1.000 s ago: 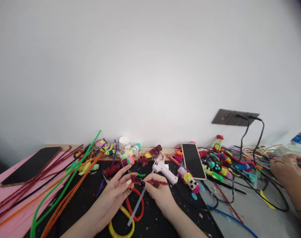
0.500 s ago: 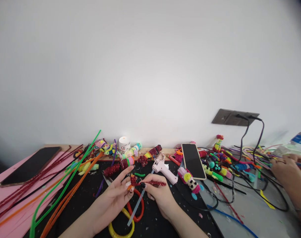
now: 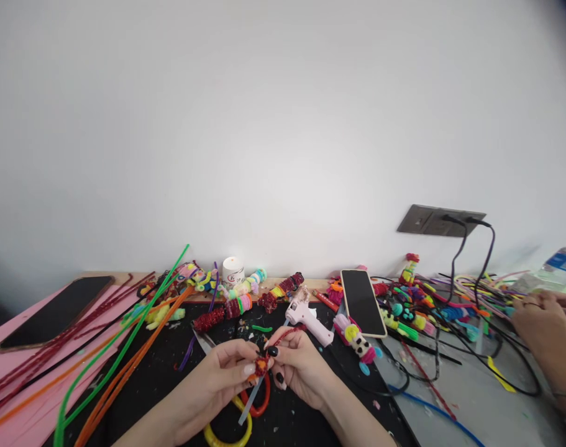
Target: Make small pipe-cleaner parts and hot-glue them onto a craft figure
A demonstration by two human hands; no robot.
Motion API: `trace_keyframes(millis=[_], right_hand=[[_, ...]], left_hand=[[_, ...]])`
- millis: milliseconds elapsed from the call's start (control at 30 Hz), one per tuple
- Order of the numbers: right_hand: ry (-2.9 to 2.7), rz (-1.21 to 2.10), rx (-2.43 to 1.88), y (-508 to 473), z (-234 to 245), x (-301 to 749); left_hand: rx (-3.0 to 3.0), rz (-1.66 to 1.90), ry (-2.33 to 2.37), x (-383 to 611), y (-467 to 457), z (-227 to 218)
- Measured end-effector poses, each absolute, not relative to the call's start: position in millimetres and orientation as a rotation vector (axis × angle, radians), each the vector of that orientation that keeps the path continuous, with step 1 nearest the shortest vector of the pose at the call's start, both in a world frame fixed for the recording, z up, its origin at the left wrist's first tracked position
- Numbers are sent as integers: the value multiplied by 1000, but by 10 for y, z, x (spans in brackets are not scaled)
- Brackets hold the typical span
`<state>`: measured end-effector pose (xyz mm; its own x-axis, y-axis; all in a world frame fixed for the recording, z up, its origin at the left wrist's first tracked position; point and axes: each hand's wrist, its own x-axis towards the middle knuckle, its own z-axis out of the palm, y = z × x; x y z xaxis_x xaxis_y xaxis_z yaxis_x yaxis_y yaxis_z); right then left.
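Note:
A small red-and-orange pipe cleaner figure [image 3: 262,364] sits between my hands, low in the head view. My left hand [image 3: 217,375] pinches it from the left with closed fingers. From the other side, my right hand [image 3: 305,366] grips a dark red tinsel pipe cleaner [image 3: 287,333] against the figure; its free end bends up over the fingers. Partly hidden below lie scissors with a red and yellow handle [image 3: 251,428] and a translucent glue stick running out of the white glue gun [image 3: 310,323]. A short green pipe cleaner piece [image 3: 262,328] lies just beyond my fingers.
Finished pipe cleaner figures [image 3: 355,338] and a paper cup [image 3: 233,270] stand along the back. Phones lie left [image 3: 54,313] and right [image 3: 364,301]. Long pipe cleaners [image 3: 124,354] cross the left side. Black cables [image 3: 485,254] hang from the socket; another person's hands [image 3: 538,316] work at right.
My hands have come closer together around the figure. The red pipe cleaner, straight and pointing right before, now curves upward over my right hand.

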<state>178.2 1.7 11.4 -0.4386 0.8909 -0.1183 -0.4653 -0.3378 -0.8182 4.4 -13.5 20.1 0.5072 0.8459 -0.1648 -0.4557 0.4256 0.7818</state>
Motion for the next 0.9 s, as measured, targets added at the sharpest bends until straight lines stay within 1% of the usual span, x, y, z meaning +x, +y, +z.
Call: trace_keyframes(millis=[167,300,400,533,600,733,900], right_hand=[[-991,1861,-762,38,112,1799],[-1134,1705,-818,71,68,1802],[-1295,1498,-868,90,57,1809],[-1599,1053,-937,56,100,1813],[-1710,894,-943,16,124,1805],[-1825,718,-942,-60,143,1772],[-1826,594,-884,-87,149,1742]], left_hand=[[1212,910,745,88,-108,184],[1362,927,902,94,-118,173],[1581,909,1021,86,-140,173],[1789,873,1118,73,-142,165],[1831,867,1138,68,-134,148],[1846,890,1161,58,-118,99],[1830,961,1256,51,-104,73]])
